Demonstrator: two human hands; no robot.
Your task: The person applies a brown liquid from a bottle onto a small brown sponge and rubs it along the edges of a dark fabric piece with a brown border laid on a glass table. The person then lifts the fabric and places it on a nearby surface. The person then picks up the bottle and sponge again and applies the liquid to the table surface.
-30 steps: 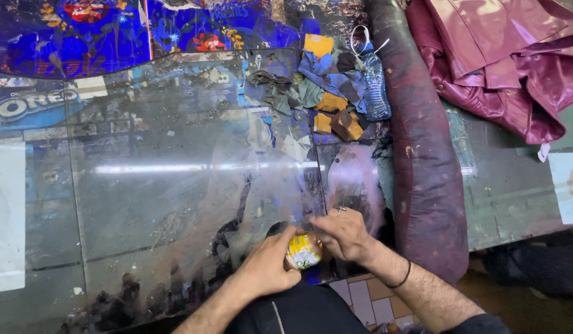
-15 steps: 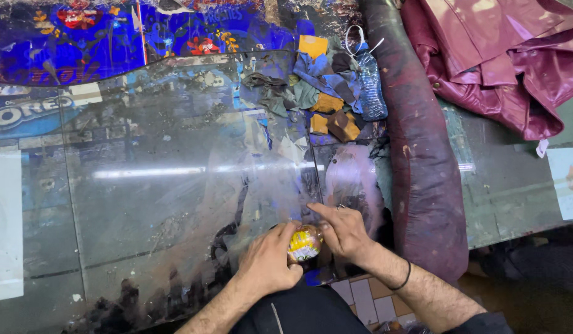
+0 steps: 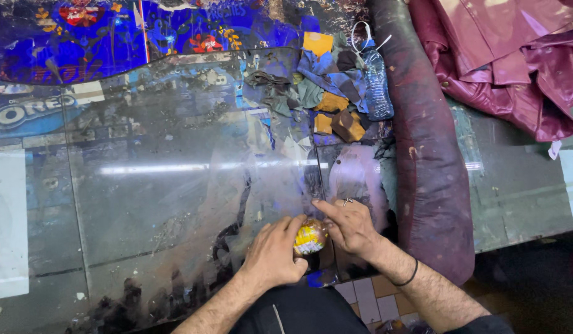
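Head view, only view supplied: your left hand (image 3: 275,252) is wrapped around a small round yellow tin with a red-and-white label (image 3: 310,237), fingers closed on its left side and holding it at the near edge of the glass-topped bench (image 3: 144,204), just clear of your body. Your right hand (image 3: 349,227) sits touching the tin's right side, forefinger extended over its top and the other fingers curled loosely; whether they clamp the tin or only rest against it cannot be told. Compared with half a second ago, the tin and both hands occupy nearly the same spot, and the right forefinger remains stretched over the top; the change is slight, so the work on the tin appears, in my judgement, to be at the same stage, with the lid not visibly off. A dark band circles your right wrist (image 3: 412,273). Beyond, note a pile of blue, grey and ochre cloth scraps (image 3: 323,93), a clear plastic bottle (image 3: 378,83) lying beside it, a long dark maroon padded roll (image 3: 425,161) running along the right, and a glossy maroon leather garment (image 3: 515,62) at the far right corner.
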